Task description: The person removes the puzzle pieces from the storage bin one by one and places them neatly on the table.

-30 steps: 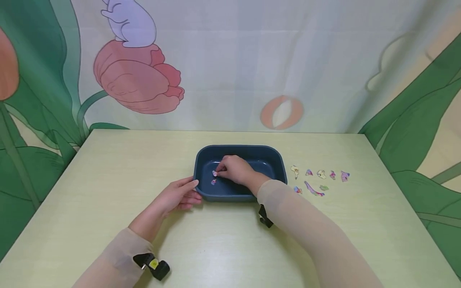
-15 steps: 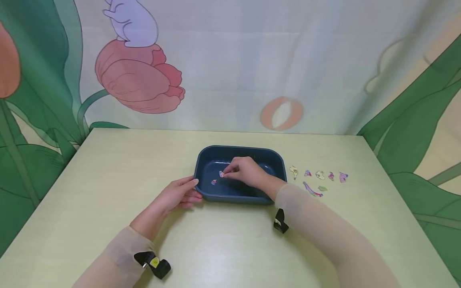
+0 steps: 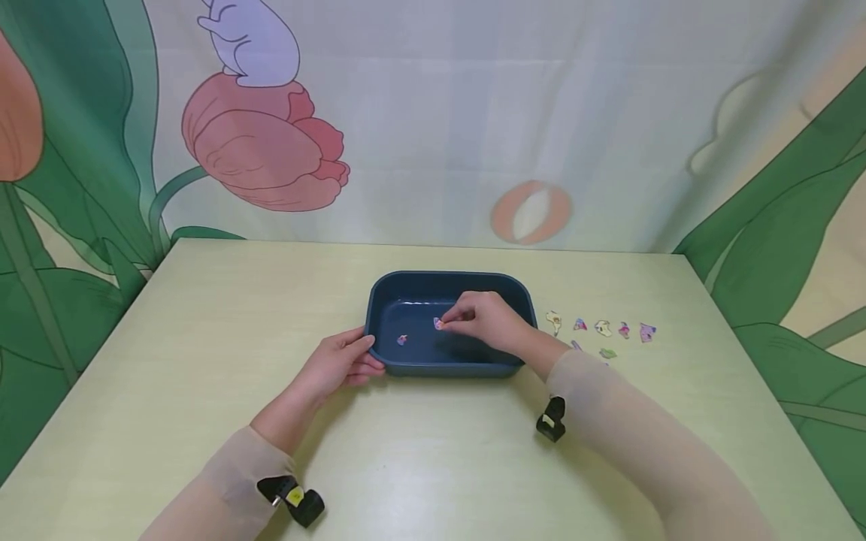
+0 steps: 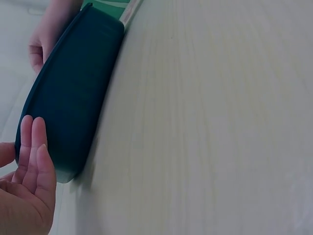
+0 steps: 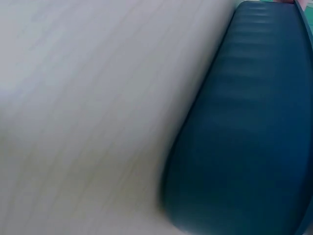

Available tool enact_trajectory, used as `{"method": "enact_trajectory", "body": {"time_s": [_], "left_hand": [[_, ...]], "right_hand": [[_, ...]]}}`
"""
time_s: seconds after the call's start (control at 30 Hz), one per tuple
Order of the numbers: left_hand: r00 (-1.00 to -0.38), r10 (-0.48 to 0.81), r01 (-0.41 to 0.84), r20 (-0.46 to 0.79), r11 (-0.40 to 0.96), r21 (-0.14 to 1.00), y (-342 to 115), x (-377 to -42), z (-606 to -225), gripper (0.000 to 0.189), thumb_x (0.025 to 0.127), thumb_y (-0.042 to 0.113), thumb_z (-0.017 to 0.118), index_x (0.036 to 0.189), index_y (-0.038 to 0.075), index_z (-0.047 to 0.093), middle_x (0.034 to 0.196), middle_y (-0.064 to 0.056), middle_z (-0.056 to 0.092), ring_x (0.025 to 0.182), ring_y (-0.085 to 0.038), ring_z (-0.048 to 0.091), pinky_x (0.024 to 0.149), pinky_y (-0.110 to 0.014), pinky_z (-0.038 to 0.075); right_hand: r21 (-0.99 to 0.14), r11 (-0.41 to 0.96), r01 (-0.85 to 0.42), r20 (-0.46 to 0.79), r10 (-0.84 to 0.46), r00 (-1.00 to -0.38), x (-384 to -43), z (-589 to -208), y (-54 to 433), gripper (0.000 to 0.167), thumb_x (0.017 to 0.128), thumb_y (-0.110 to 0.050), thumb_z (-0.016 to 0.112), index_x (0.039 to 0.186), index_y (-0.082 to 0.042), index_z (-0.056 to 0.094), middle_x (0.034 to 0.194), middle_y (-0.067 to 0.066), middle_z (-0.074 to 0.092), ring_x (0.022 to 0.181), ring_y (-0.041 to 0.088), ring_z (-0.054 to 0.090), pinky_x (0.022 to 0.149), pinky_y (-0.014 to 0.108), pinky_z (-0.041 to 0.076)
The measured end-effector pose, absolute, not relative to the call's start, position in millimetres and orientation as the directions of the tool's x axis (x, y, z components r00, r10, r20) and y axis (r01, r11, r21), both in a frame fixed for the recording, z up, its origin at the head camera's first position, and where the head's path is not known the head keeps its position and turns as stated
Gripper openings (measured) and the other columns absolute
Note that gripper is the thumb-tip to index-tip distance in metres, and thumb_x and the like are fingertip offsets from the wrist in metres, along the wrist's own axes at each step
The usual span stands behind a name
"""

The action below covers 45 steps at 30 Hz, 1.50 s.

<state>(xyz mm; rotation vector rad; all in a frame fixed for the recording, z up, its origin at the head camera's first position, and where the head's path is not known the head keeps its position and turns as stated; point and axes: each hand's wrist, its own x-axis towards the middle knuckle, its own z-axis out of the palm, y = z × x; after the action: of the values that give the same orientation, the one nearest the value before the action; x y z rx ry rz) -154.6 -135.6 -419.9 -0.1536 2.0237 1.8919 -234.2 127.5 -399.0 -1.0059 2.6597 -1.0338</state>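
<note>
A dark blue rectangular tray (image 3: 446,370) stands on the table. My left hand (image 3: 336,361) holds its left front corner, thumb at the rim and fingers along the outer wall; the left wrist view shows these fingers (image 4: 38,142) nearly straight against the wall. Over the tray's inside, my right hand (image 3: 483,319) pinches a small pink-and-purple sticker (image 3: 437,324) between thumb and forefinger. Another small colourful sticker (image 3: 402,340) lies on the tray floor, left of the right hand. In the right wrist view only the tray's outer wall (image 5: 239,127) shows clearly, not the pinching fingers.
Right of the tray, several small stickers lie on the table, among them a cream one (image 3: 603,327), a purple one (image 3: 647,333) and a green one (image 3: 608,353). My right forearm partly covers a long one (image 3: 576,346). A printed curtain (image 3: 419,135) hangs behind the table.
My right hand has moved right across the tray with the pinched sticker. The sticker on the tray floor stays put, and my left hand keeps its place at the corner.
</note>
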Motion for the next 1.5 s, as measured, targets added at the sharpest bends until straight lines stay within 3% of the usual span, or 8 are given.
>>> {"method": "enact_trajectory", "body": {"time_s": [0.4,0.8,1.5], "left_hand": [[-0.918,0.155,-0.348,-0.364,0.117,0.930,-135.8,-156.7,-422.1,0.050,0.099,0.022,0.046,0.143,0.001,0.034,0.078,-0.005,0.067,0.073,-0.016,0.068,0.065,-0.026,0.053],[-0.917,0.173,-0.340,-0.358,0.125,0.932,-137.2,-156.2,-419.8,0.051,0.099,0.023,0.047,0.143,0.000,0.033,0.079,-0.005,0.067,0.074,-0.017,0.068,0.065,-0.026,0.053],[-0.914,0.180,-0.346,-0.364,0.121,0.930,-140.2,-156.0,-422.9,0.053,0.099,0.027,0.047,0.142,0.000,0.034,0.080,-0.006,0.067,0.074,-0.015,0.068,0.063,-0.024,0.052]], "right_hand": [[-0.614,0.540,-0.576,0.195,-0.603,-0.773,-231.5,-394.7,152.3,0.010,0.079,-0.013,0.075,0.088,-0.010,0.076,0.075,-0.008,0.061,0.060,0.011,0.044,0.052,0.024,0.036],[-0.637,0.573,-0.516,0.157,-0.559,-0.814,-225.9,-389.1,174.8,0.010,0.079,-0.013,0.074,0.088,-0.010,0.076,0.077,-0.007,0.062,0.062,0.014,0.047,0.053,0.024,0.040],[-0.666,0.647,-0.371,0.072,-0.440,-0.895,-214.9,-386.6,225.6,0.010,0.081,-0.014,0.073,0.090,-0.011,0.075,0.074,-0.002,0.059,0.061,0.017,0.046,0.051,0.023,0.038]]}}
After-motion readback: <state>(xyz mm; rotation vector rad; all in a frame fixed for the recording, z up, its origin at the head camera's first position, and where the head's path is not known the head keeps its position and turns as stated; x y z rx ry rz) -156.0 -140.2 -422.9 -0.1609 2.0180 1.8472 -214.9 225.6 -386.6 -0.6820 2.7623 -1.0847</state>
